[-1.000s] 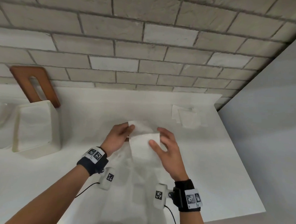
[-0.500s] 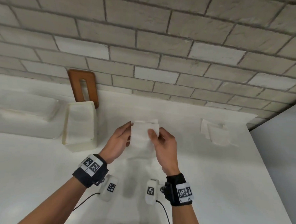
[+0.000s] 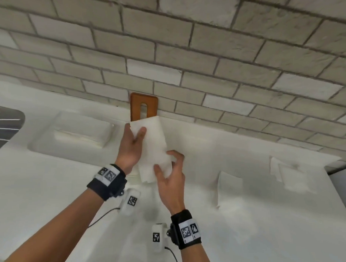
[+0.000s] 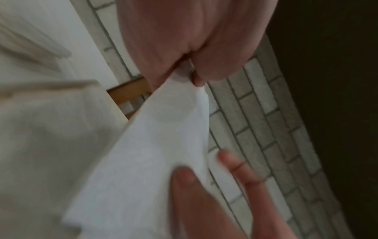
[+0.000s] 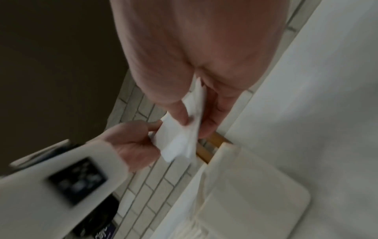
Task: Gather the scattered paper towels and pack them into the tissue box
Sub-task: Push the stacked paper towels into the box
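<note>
Holding a folded paper towel [image 3: 153, 147] in the air above the white bench [image 3: 48, 195], in front of the brown wooden board [image 3: 143, 106] leaning on the brick wall [image 3: 191, 43]. Left hand [image 3: 131, 147] gripping the upper end, thumb pressing on the front face and fingers [image 3: 127, 129] curled behind the edge. Right hand [image 3: 171, 176] pinching the lower end, thumb on the front, other fingers bent round the right side. In the left wrist view, towel [image 4: 163, 145] hanging from the pinch, with the right hand's fingers [image 4: 241, 168] touching its lower part. In the right wrist view, towel [image 5: 182, 134] lying between both hands, the beige tissue box [image 5: 255, 186] standing just below on the bench. More paper towels lying flat on the bench to the right: one loose sheet [image 3: 229, 187] near, two overlapping sheets [image 3: 286, 174] farther. White tray [image 3: 79, 135] resting to the left.
</note>
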Available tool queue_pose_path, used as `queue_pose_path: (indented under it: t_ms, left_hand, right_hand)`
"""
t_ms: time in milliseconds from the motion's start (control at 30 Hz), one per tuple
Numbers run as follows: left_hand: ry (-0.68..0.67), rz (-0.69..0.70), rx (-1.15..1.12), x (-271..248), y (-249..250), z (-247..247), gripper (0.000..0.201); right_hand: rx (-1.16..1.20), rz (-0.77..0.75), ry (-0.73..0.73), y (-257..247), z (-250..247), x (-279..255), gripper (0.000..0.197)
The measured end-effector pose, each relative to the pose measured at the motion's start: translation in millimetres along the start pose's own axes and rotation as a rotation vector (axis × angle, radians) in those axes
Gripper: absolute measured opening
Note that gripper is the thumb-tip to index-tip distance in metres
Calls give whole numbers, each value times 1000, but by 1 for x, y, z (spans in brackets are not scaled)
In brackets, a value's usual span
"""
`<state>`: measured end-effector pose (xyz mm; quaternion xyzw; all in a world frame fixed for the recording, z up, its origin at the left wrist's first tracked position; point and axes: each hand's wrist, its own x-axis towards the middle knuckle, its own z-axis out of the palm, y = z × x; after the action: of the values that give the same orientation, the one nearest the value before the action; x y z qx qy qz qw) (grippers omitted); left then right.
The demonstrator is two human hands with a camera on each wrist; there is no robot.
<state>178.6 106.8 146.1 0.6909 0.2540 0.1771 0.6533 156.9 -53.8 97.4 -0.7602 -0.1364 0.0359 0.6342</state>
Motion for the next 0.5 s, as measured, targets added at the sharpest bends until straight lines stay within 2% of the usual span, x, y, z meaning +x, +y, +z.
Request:
queue_pose_path:
  t_ms: [67, 133, 233, 300, 367, 433, 500]
  left_hand:
    - [6, 7, 194, 28, -4, -19, 57]
    - [-29, 84, 397, 49, -20, -35, 55]
    - [-88, 212, 694, 62, -54, -53, 70]
    - [-178, 271, 854, 61, -69, -55, 64]
    - [-319, 247, 944, 53, -76, -49, 56]
    - [-472, 169, 1098, 44, -80, -41, 64]
    - [-562, 120, 1226, 39, -84, -35, 65]
  right_hand:
    - [-92, 18, -3, 14, 24, 5, 27]
    - [-157, 79, -30, 24, 45, 18, 19]
    - [-241, 238, -120, 32, 69, 40, 17]
    - [-283, 319, -165, 32, 76, 51, 20]
    - [-339, 313, -214, 30, 78, 56, 25]
    - [-420, 273, -305, 23, 73, 56, 31]
    - [-450, 209, -315, 15, 55, 51, 33]
